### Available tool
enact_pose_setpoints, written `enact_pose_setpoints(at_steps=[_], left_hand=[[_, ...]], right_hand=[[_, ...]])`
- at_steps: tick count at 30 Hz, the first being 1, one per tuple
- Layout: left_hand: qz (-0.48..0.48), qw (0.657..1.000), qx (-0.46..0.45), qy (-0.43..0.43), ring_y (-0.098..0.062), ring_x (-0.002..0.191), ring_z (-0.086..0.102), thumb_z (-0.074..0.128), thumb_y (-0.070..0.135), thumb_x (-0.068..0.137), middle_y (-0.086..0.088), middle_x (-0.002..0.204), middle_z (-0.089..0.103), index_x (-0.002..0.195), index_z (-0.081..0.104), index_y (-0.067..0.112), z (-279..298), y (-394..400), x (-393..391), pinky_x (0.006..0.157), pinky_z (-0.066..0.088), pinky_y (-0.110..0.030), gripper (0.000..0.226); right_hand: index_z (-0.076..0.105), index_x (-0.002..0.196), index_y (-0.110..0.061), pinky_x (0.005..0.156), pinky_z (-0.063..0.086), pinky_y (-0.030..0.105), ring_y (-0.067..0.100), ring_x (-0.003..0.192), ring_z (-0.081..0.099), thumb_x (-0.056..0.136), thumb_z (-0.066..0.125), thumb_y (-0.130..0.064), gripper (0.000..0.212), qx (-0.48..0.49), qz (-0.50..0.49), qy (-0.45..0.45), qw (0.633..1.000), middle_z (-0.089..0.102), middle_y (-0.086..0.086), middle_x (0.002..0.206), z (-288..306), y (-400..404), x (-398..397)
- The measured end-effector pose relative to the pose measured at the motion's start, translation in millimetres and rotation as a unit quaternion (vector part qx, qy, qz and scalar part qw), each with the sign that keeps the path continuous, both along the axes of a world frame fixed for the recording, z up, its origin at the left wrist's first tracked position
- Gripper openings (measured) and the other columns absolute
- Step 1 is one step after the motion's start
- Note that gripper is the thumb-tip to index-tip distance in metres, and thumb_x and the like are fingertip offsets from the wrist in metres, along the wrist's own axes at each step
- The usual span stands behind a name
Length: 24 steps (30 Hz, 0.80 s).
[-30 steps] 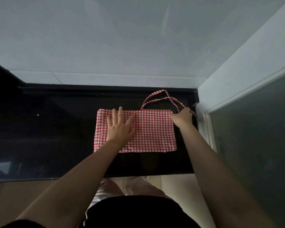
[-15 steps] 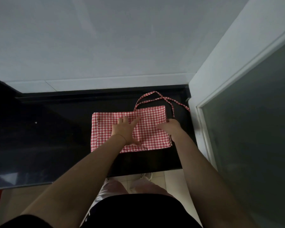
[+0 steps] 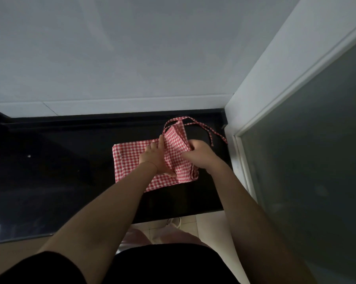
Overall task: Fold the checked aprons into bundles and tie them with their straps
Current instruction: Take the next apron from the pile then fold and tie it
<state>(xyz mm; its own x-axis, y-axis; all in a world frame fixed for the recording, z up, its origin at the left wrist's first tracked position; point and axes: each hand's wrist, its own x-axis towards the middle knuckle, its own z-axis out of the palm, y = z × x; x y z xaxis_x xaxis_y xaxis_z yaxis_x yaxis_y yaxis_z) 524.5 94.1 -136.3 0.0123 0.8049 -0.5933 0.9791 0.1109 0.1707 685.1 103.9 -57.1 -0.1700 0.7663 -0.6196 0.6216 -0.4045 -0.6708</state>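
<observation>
You've got the checked apron (image 3: 132,158) lying on the dark counter (image 3: 60,171), already down to a flat rectangle, and its right end is lifted, mid-fold. Your left hand (image 3: 152,158) lies flat with fingers straight, pinning the middle as the fold line. Your right hand (image 3: 197,155) grips the raised flap in curled fingers. The straps (image 3: 205,128) trail loose behind, so, as I judge it, the final folds and all the tying remain.

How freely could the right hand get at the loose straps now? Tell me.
Probably yes, once it lets go: the right hand grips the apron's lifted flap, and the straps lie bare on the black counter just beyond it.
</observation>
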Motion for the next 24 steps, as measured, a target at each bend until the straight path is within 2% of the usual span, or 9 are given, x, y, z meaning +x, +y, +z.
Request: enact_pose_setpoints(at_steps=[3, 5, 7, 11, 15, 18, 21, 23, 24], left_hand=[[0.033, 0.992, 0.094, -0.081, -0.031, 0.141, 0.032, 0.076, 0.053, 0.076, -0.013, 0.153, 0.028, 0.157, 0.001, 0.017, 6.8, -7.2, -14.7, 0.111, 0.039, -0.046, 0.116], [0.090, 0.967, 0.235, -0.029, -0.028, 0.124, 0.047, 0.062, 0.039, 0.089, -0.012, 0.134, 0.045, 0.145, 0.035, 0.017, 10.1, -23.0, -34.8, 0.099, 0.046, -0.042, 0.067], [0.194, 0.948, 0.250, 0.026, -0.029, 0.109, 0.050, 0.052, 0.033, 0.091, -0.013, 0.122, 0.048, 0.131, 0.047, 0.015, 10.7, -37.8, -55.7, 0.086, 0.047, -0.041, 0.044], [0.278, 0.952, 0.082, -0.095, -0.032, 0.114, 0.048, 0.054, 0.035, 0.094, -0.013, 0.134, 0.036, 0.146, 0.035, 0.028, 8.1, -49.1, -80.7, 0.080, 0.048, -0.040, 0.056], [0.277, 0.926, 0.052, -0.251, -0.020, 0.098, 0.050, 0.060, 0.033, 0.093, -0.007, 0.134, 0.033, 0.152, 0.029, 0.034, 4.3, -49.6, -94.4, 0.087, 0.045, -0.033, 0.067], [0.238, 0.929, 0.055, -0.279, -0.019, 0.102, 0.051, 0.069, 0.028, 0.088, -0.005, 0.125, 0.038, 0.147, 0.037, 0.031, 2.9, -55.0, -109.3, 0.088, 0.040, -0.029, 0.067], [0.232, 0.926, 0.058, -0.292, -0.019, 0.106, 0.053, 0.065, 0.022, 0.089, -0.002, 0.121, 0.046, 0.137, 0.048, 0.023, -4.4, -57.7, -125.2, 0.092, 0.042, -0.030, 0.051], [0.305, 0.880, 0.027, -0.363, -0.018, 0.107, 0.057, 0.056, 0.020, 0.090, -0.004, 0.124, 0.054, 0.137, 0.051, 0.026, -7.3, -57.3, -131.8, 0.094, 0.051, -0.035, 0.048], [0.360, 0.838, 0.005, -0.411, -0.020, 0.107, 0.060, 0.051, 0.018, 0.090, -0.007, 0.125, 0.057, 0.136, 0.053, 0.027, -8.3, -56.8, -134.3, 0.091, 0.055, -0.038, 0.046]], right_hand=[[0.068, 0.101, -0.008, 0.081, 0.055, 0.039, 0.025, 0.089, 0.066, 0.090, 0.056, -0.019, 0.020, 0.051, -0.036, -0.054, 0.997, 0.069, 0.009, 0.095, 2.6, 6.9, -4.5], [0.068, 0.100, -0.010, 0.076, 0.054, 0.035, 0.020, 0.084, 0.063, 0.092, 0.056, -0.022, 0.019, 0.081, -0.038, -0.100, 0.991, 0.068, 0.004, 0.095, 2.7, 10.9, -7.7], [0.066, 0.102, -0.013, 0.072, 0.053, 0.032, 0.017, 0.082, 0.062, 0.092, 0.056, -0.024, 0.017, 0.087, -0.032, -0.128, 0.987, 0.067, 0.002, 0.097, 1.7, 12.8, -16.6], [0.064, 0.099, -0.015, 0.077, 0.057, 0.035, 0.017, 0.081, 0.066, 0.090, 0.057, -0.023, 0.014, 0.061, 0.018, -0.112, 0.992, 0.068, 0.002, 0.093, 1.5, 3.3, -64.0], [0.059, 0.106, -0.016, 0.078, 0.054, 0.033, 0.016, 0.085, 0.063, 0.091, 0.059, -0.027, 0.018, 0.072, 0.084, -0.124, 0.986, 0.063, 0.001, 0.098, -12.0, -17.3, -117.1], [0.056, 0.116, -0.016, 0.081, 0.052, 0.031, 0.017, 0.091, 0.062, 0.094, 0.061, -0.029, 0.026, 0.070, 0.113, -0.163, 0.978, 0.062, 0.002, 0.105, -31.2, -30.9, -146.6], [0.058, 0.117, -0.015, 0.084, 0.052, 0.032, 0.017, 0.093, 0.062, 0.096, 0.059, -0.034, 0.028, 0.069, 0.126, -0.188, 0.972, 0.064, 0.003, 0.109, -49.6, -40.3, -164.8], [0.059, 0.115, -0.016, 0.085, 0.053, 0.034, 0.017, 0.091, 0.062, 0.096, 0.059, -0.035, 0.027, 0.085, 0.119, -0.196, 0.970, 0.064, 0.002, 0.107, -55.3, -45.3, -168.5], [0.059, 0.115, -0.016, 0.084, 0.053, 0.033, 0.017, 0.091, 0.062, 0.095, 0.059, -0.035, 0.028, 0.094, 0.116, -0.198, 0.969, 0.064, 0.002, 0.106, -57.0, -47.5, -170.5]])
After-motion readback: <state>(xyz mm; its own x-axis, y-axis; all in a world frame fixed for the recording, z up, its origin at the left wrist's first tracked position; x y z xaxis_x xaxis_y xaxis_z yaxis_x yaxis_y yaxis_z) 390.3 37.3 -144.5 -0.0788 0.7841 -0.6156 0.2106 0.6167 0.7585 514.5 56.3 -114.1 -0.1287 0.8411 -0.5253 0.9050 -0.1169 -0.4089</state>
